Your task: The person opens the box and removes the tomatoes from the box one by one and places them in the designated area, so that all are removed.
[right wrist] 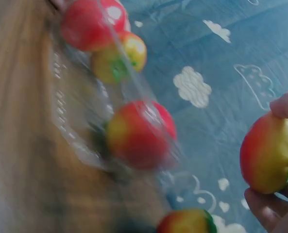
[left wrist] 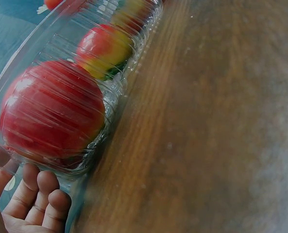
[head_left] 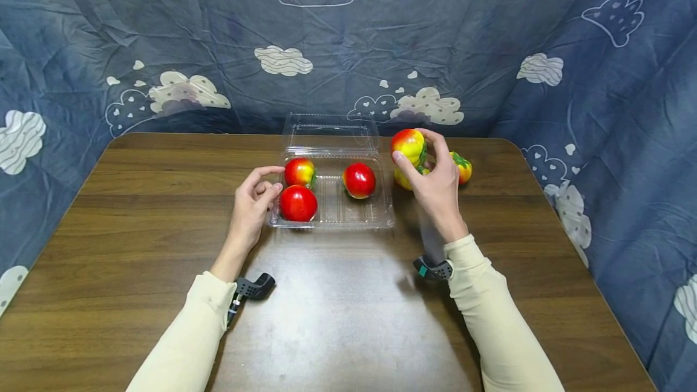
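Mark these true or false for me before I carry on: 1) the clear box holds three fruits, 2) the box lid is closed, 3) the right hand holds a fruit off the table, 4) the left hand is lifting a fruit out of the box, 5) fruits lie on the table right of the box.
1) True: the clear box holds three fruits.
2) False: the lid stands open behind it.
3) True: the right hand has a yellow-red fruit in its grip, raised.
4) False: the left hand touches the box's left edge, holding no fruit.
5) True: two fruits on the table, one being the orange fruit.
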Tool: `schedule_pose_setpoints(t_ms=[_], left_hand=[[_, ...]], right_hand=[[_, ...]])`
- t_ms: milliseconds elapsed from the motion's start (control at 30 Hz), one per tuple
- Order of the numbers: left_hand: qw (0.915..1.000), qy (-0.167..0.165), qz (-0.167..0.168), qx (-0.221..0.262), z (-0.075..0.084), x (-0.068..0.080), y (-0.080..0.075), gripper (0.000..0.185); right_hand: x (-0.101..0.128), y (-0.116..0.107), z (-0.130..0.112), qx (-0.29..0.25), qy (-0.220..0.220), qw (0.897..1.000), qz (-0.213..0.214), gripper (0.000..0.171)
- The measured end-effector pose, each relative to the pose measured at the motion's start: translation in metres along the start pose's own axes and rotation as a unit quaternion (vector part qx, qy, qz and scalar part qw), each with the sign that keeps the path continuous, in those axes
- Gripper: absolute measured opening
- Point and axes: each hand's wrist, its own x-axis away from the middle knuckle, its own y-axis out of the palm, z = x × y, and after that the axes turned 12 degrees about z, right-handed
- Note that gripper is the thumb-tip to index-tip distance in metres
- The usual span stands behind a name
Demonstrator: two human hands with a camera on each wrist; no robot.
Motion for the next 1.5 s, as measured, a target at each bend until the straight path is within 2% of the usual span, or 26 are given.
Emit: schedule_pose_setpoints(t_ms=[233,467,733,1067,1367,1500], left_hand=[[1.0000,0.000,-0.004,-0.001,0.001,0.000,0.000,0.030],[1.0000,-0.001,-0.004,-0.002,0.001,0.001,0.001,0.030],[1.0000,-0.002,-0.004,0.007,-0.002,0.001,0.003,0.030],[0.9998,0.001,-0.019,0.001,-0.002,0.001,0.004,0.032],[0.9999,0.005,-0.013,-0.009,-0.001,0.000,-0.001,0.032],[0.9999,-0.003,-0.013,-0.009,-0.001,0.000,-0.002,0.033]], right_hand=[[-0.016,-0.022,0.009,0.073,0.002,0.997,0.022,0.063],[-0.025,-0.040,0.015,0.142,0.014,0.990,0.017,0.067],[-0.034,-0.061,0.024,0.177,0.040,0.983,0.038,0.070],[-0.044,-0.100,0.052,0.221,0.065,0.971,0.065,0.071],[-0.052,-0.114,0.067,0.252,0.104,0.960,0.065,0.073],[-0.053,-0.115,0.077,0.263,0.127,0.955,0.050,0.075]])
